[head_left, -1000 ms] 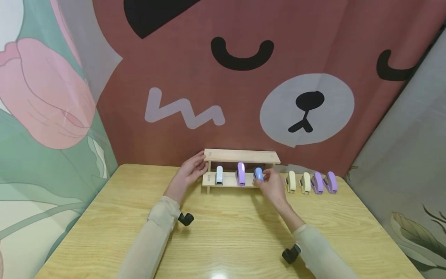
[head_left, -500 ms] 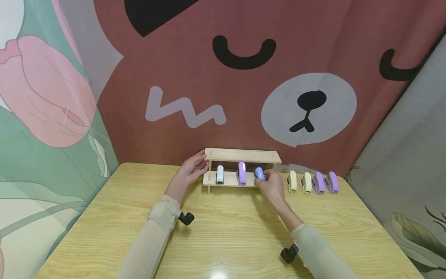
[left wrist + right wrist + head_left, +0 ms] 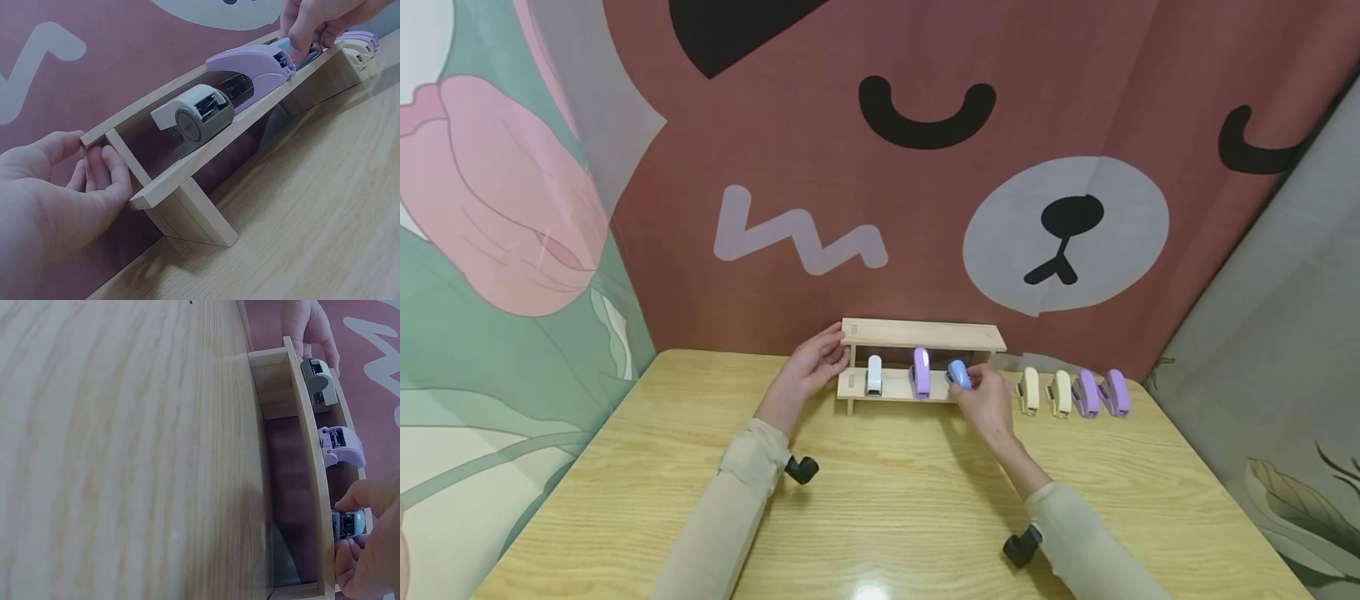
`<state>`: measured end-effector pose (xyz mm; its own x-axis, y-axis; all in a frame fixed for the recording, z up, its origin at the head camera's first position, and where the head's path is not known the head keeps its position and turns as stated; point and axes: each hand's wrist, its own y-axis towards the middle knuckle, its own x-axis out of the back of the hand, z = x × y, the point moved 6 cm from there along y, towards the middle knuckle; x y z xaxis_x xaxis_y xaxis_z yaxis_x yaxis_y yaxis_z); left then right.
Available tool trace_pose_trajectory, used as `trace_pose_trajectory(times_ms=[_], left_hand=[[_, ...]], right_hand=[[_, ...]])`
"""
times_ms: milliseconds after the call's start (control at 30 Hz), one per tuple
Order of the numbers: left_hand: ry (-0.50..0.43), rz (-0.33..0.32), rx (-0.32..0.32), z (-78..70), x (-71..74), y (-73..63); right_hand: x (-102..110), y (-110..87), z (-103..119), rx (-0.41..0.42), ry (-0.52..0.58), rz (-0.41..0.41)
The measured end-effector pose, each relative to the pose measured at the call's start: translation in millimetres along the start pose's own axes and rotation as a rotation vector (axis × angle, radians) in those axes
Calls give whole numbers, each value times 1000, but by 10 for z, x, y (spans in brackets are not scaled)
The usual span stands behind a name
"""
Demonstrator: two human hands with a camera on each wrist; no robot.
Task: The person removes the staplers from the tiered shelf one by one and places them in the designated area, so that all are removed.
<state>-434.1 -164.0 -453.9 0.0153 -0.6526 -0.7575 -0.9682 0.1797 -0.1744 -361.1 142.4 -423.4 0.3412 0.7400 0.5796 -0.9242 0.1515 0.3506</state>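
Note:
A two-tier wooden shelf [image 3: 922, 333] stands at the back of the table. My left hand [image 3: 810, 367] grips its left end; in the left wrist view the thumb lies at the upper board and the fingers curl by the upright. On the lower board are a white stapler [image 3: 874, 376], a taller purple stapler [image 3: 921, 373] and a blue stapler [image 3: 958, 374], left to right. With thumb and fingers, my right hand [image 3: 988, 404] pinches the blue stapler at the board's right end, seen from above in the right wrist view [image 3: 349, 524]. The hand hides that end of the board.
Right of the shelf, two cream staplers [image 3: 1029, 392] and two purple staplers [image 3: 1086, 394] stand in a row on the wooden table [image 3: 880, 500]. A brown curtain with a bear face [image 3: 925, 233] hangs right behind the table's back edge.
The blue stapler has turned slightly in my right fingers. My left hand keeps its place on the shelf, and the other staplers have not moved.

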Motion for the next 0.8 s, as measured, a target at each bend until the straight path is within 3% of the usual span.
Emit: trace_pose_trajectory(times_ms=[367,800], left_hand=[[-1,6,3,11,-7,28],[4,-1,3,7,16,30]], right_hand=[[73,-16,32,-6,45,-7],[299,-89,106,-17,86,-26]])
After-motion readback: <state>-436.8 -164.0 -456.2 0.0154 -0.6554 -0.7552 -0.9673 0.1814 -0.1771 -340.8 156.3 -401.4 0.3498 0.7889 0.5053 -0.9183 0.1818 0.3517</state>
